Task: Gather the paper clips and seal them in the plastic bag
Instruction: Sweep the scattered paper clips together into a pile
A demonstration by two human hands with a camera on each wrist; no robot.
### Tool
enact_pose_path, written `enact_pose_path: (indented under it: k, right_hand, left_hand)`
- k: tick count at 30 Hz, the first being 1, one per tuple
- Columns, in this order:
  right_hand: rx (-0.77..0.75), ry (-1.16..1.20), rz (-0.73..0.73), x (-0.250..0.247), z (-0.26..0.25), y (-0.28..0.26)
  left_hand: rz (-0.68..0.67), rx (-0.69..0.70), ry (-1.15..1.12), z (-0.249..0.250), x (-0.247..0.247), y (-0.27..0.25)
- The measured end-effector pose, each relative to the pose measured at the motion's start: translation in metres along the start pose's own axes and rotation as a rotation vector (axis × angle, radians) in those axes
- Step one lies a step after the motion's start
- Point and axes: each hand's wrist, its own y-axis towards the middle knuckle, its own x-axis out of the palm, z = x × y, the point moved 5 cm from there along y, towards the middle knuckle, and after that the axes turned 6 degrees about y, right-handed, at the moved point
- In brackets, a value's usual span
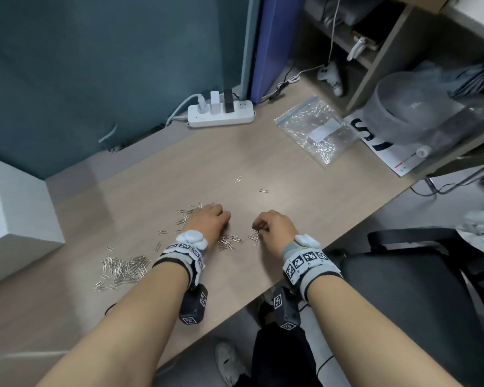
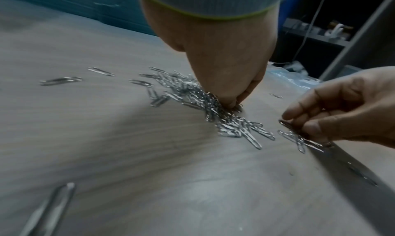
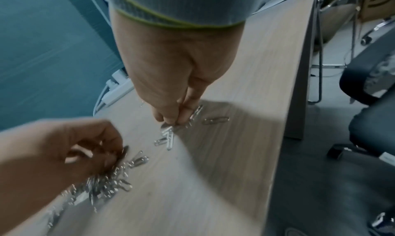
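Silver paper clips lie scattered on the wooden desk [image 1: 179, 163]: a dense pile [image 1: 125, 268] at the left, a loose group [image 1: 231, 241] between my hands, and two strays [image 1: 238, 180] farther out. My left hand [image 1: 210, 219] has its fingers curled down into a heap of clips [image 2: 205, 101], gripping some. My right hand [image 1: 274, 224] pinches a few clips [image 3: 183, 119] just above the desk. The clear zip plastic bag [image 1: 316, 129] lies flat at the far right, away from both hands.
A white power strip [image 1: 221, 114] with plugs sits at the back by the teal partition. A white box [image 1: 14, 213] stands at the left. Shelving with a grey bowl [image 1: 411, 104] is at the right. A black chair [image 1: 411, 289] is beyond the desk's near right edge.
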Motion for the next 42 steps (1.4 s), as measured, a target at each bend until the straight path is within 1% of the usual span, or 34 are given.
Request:
enact_pose_path:
  k: [2,3,4,6,7,9,10,12,15,20,22,23,25,28,30,32,34,37,40,42]
  right_hand:
    - [0.036,0.036,0.070,-0.013,0.002,-0.004]
    - [0.067,0.065,0.128,-0.024,0.007,-0.006]
    - [0.099,0.083,0.184,-0.036,0.014,-0.009]
    - [0.149,0.039,0.254,-0.055,0.033,-0.017]
    - [0.166,-0.004,0.261,-0.061,0.042,-0.020]
    - [0.191,-0.069,0.235,-0.065,0.055,-0.026]
    - [0.194,-0.087,0.217,-0.065,0.059,-0.028]
    - [0.176,-0.108,0.187,-0.060,0.059,-0.030]
    - [0.137,-0.112,0.143,-0.049,0.051,-0.027]
    - [0.106,-0.168,0.092,-0.034,0.026,-0.005]
    - [0.100,-0.183,0.097,-0.032,0.017,0.006]
    - [0.095,-0.190,0.097,-0.030,0.010,0.015]
    - [0.094,-0.216,0.103,-0.029,0.003,0.024]
    - [0.058,-0.247,0.101,-0.028,-0.003,0.045]
    - [0.029,-0.234,0.102,-0.030,-0.007,0.058]
    - [0.024,-0.208,0.100,-0.032,-0.012,0.067]
    - [0.018,-0.200,0.094,-0.032,-0.016,0.076]
    - [-0.009,-0.178,0.077,-0.029,-0.020,0.083]
    - [-0.044,-0.149,0.050,-0.014,-0.033,0.083]
    - [-0.072,-0.149,0.017,0.004,-0.046,0.073]
  left_hand:
    - [0.016,-0.033,0.024,-0.002,-0.002,-0.008]
    - [0.042,-0.021,0.029,0.004,-0.003,-0.009]
    - [0.070,0.016,0.017,0.015,-0.005,-0.008]
    - [0.103,0.168,-0.037,0.051,-0.004,-0.003]
    - [0.071,0.263,-0.048,0.072,-0.001,0.000]
    - [-0.053,0.426,0.026,0.111,0.009,0.001]
    - [-0.098,0.478,0.087,0.123,0.015,0.001]
    - [-0.118,0.510,0.161,0.129,0.026,-0.001]
    - [-0.112,0.450,0.152,0.105,0.034,-0.012]
    - [-0.136,0.205,0.121,0.038,0.027,-0.041]
    - [-0.129,0.145,0.060,0.022,0.022,-0.045]
    - [-0.104,0.116,0.034,0.014,0.017,-0.042]
    - [-0.042,0.077,-0.004,0.009,0.007,-0.028]
    - [0.006,0.033,-0.028,0.004,-0.005,0.018]
    - [-0.007,0.018,-0.038,0.002,-0.007,0.049]
    - [-0.049,0.019,-0.048,-0.001,-0.004,0.072]
    - [-0.069,0.027,-0.074,-0.004,0.003,0.084]
    - [-0.058,0.030,-0.090,-0.007,0.011,0.073]
    - [-0.064,-0.012,-0.104,-0.021,0.020,0.038]
    - [-0.084,-0.043,-0.093,-0.031,0.027,0.008]
